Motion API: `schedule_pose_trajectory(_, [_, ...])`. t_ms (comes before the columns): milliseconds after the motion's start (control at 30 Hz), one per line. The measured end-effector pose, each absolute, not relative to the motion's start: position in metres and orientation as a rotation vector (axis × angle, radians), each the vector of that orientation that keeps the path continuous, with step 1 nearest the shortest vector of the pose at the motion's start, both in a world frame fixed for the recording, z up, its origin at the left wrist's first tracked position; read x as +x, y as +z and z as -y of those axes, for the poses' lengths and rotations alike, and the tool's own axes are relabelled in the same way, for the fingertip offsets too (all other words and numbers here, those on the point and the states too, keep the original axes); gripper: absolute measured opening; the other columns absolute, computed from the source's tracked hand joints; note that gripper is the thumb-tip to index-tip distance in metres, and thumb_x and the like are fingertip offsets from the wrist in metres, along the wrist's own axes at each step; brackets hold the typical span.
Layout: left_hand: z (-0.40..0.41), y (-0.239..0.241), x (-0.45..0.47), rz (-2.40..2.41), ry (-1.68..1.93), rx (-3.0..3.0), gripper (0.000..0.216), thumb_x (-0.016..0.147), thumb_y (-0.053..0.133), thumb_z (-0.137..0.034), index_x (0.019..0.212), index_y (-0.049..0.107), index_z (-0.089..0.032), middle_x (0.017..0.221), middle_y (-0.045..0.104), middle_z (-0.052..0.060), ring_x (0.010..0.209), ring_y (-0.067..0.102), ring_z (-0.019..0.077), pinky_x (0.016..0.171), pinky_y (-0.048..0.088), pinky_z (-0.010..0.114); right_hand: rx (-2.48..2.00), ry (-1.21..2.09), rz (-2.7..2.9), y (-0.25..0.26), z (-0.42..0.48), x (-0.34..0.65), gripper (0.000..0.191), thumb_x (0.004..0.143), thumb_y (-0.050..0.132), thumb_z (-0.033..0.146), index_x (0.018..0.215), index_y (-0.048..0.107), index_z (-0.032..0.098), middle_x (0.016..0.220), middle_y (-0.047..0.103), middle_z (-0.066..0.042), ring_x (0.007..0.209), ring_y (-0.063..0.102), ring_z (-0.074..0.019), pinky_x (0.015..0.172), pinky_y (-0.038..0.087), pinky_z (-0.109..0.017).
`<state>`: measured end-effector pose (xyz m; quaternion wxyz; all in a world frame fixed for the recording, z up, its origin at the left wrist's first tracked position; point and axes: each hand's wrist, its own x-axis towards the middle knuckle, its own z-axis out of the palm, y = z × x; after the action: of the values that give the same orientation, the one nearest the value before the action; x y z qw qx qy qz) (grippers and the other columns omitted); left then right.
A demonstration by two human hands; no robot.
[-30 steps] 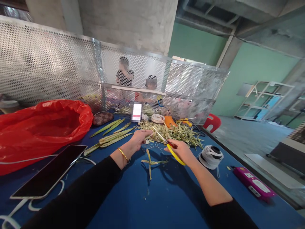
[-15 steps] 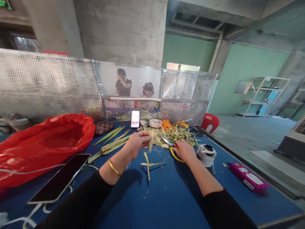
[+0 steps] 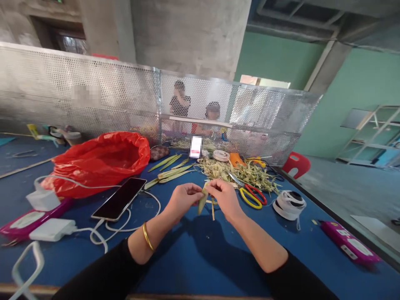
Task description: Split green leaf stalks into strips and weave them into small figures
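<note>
My left hand (image 3: 184,200) and my right hand (image 3: 223,198) meet over the blue table (image 3: 193,254), both pinching a small folded green leaf piece (image 3: 203,201). Thin leaf strips hang down from it. The yellow-and-red scissors (image 3: 250,193) lie on the table just right of my right hand. Behind them is a pile of leaf trimmings (image 3: 240,171). Long green leaves (image 3: 170,170) lie beyond my left hand. A gold bangle sits on my left wrist.
A red plastic bag (image 3: 100,162) lies at the left, with a phone (image 3: 120,199) on a white cable and chargers (image 3: 51,229) in front. A white tape roll (image 3: 289,204) and magenta box (image 3: 346,246) are at right. Two people sit behind the perforated metal screen (image 3: 125,100).
My right hand has put the scissors down on the table and joined my left hand on the leaf piece. The view has swung left, bringing the chargers and cables into sight.
</note>
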<state>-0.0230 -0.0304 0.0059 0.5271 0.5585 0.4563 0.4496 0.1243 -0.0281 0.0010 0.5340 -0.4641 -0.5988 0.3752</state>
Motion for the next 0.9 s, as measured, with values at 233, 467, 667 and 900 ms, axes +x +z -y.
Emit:
schedule_pose_trajectory(233, [0.034,-0.011,-0.020,-1.199,1.052,1.587,0.021,0.067,0.066,-0.037,0.060,0.063,-0.017,0.058,0.063,0.000,0.055,0.054,0.0130,0.053,0.039,0.022,-1.148,0.911,1.460,-0.007,0.040,0.130,0.014,0.071,0.065,0.030,0.066,0.060,0.018,0.061,0.055,0.002,0.059,0.047,-0.0123,0.059,0.040,-0.025])
schedule_pose_trajectory(467, [0.036,-0.011,-0.020,-1.175,1.072,1.612,0.021,0.066,0.068,-0.038,0.061,0.062,-0.019,0.055,0.060,-0.002,0.051,0.049,0.0108,0.048,0.035,0.021,-1.159,0.743,1.482,-0.007,0.042,0.132,0.014,0.072,0.064,0.031,0.066,0.061,0.018,0.063,0.058,0.001,0.061,0.049,-0.0131,0.061,0.042,-0.025])
schedule_pose_trajectory(667, [0.036,-0.008,-0.017,-1.092,0.927,1.473,0.013,0.064,0.068,-0.031,0.063,0.068,-0.018,0.056,0.063,0.000,0.052,0.053,0.0120,0.051,0.040,0.022,-1.172,0.684,1.522,-0.004,0.043,0.134,0.015,0.072,0.064,0.032,0.065,0.062,0.019,0.062,0.059,0.002,0.059,0.050,-0.0122,0.060,0.041,-0.024])
schedule_pose_trajectory(900, [0.036,-0.007,-0.019,-1.214,0.898,1.507,0.017,0.062,0.069,-0.032,0.057,0.061,-0.018,0.053,0.063,0.001,0.049,0.052,0.0116,0.048,0.038,0.021,-1.142,0.717,1.469,-0.009,0.041,0.136,0.015,0.073,0.065,0.032,0.068,0.063,0.018,0.063,0.061,0.001,0.060,0.052,-0.0127,0.061,0.043,-0.024])
